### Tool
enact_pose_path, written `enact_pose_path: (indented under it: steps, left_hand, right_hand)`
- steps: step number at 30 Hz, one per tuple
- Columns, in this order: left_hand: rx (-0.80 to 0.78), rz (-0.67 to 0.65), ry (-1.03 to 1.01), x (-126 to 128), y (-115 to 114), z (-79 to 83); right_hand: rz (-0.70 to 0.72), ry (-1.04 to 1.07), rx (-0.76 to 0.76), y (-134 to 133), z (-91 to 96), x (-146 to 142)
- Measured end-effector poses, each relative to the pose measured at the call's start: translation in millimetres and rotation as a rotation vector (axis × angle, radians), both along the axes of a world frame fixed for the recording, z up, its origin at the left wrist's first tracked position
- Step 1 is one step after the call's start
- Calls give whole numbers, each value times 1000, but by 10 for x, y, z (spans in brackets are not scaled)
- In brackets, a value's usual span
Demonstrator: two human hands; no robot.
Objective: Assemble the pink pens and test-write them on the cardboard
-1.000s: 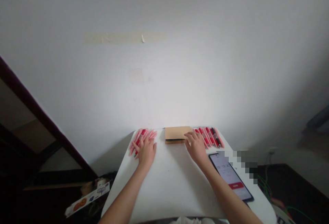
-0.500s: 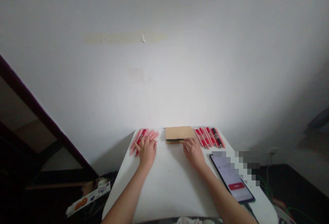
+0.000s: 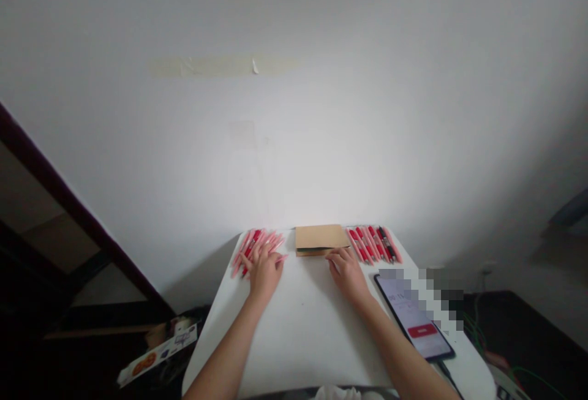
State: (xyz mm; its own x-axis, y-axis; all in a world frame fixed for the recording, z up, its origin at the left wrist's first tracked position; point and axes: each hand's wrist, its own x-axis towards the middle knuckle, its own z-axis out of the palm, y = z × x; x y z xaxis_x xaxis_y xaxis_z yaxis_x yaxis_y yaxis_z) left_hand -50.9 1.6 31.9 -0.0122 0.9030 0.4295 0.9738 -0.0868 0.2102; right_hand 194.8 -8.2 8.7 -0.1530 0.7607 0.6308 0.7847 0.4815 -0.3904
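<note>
You have bare white tabletop (image 3: pixel 303 326) down the middle, up to the flat brown cardboard box (image 3: pixel 321 237) at the back. A loose heap of pink and red pens (image 3: pixel 252 242) fills the far left, a row of red pens (image 3: pixel 374 244) the far right. The black smartphone (image 3: pixel 416 320) blocks the near right, and the white wall (image 3: pixel 294 143) closes the far edge.

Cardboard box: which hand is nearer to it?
Right. The right hand has its fingertips at the front right corner of the cardboard box; the left hand lies on the pink pens left of the box, apart from it.
</note>
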Motion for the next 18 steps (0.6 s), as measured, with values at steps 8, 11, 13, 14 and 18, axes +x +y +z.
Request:
enact_pose_path:
  steps: [8,11,13,14,18]
  left_hand:
    - [15,-251,-96,188,-123,28]
    - [5,-264,-108,190,-123,18]
    - [-5,-258,-108,156,-105,16]
    - [-11,-264,-103,133,-95,19]
    - [-2,-300,-88,43,-66,35]
  right_hand:
    - [83,2,-10,5,0,-17]
    - [79,-4,-34,-9,17,-20]
    - [84,-12,-56,-19,26,-18]
    - [86,-16,-67,-23,28,-15]
    - [83,-18,-109,-20,21,-4]
